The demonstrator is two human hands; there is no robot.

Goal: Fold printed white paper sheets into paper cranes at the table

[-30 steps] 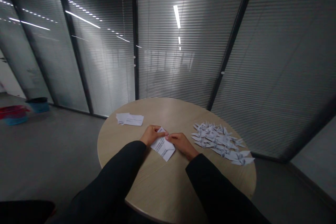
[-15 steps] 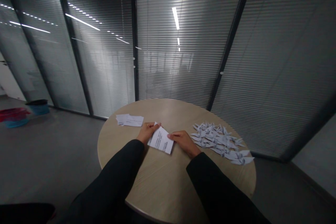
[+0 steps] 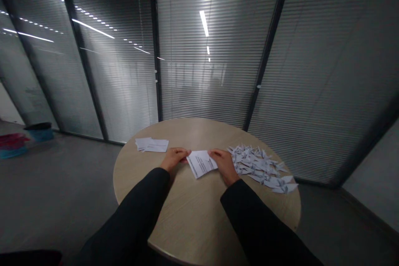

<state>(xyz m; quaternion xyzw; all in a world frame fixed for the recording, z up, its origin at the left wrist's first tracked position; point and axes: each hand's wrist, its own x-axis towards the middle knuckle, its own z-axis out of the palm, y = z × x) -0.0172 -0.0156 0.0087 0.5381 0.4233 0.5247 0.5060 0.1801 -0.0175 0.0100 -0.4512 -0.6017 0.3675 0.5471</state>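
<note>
A printed sheet of white paper [image 3: 202, 163] is held between my two hands above the round table. My left hand [image 3: 174, 158] pinches its upper left corner between thumb and fingers. At the upper right edge, my right hand [image 3: 224, 165] grips the sheet, thumb on top, and hides that side of it. Just beyond my left hand lies a small stack of white paper slips [image 3: 156, 145]. To the right of my right hand spreads a pile of folded paper cranes [image 3: 257, 165], several of them overlapping.
The round wooden table [image 3: 187, 216] stands against a glass partition with blinds [image 3: 205, 99]. On the floor at far left are a blue bin with a black liner [image 3: 42, 133] and a blue bin with a red liner [image 3: 13, 145].
The sheet has turned between my hands and shifted slightly right, so its top edge now runs nearly level. My right hand has moved up and right along it. The view has swung slightly.
</note>
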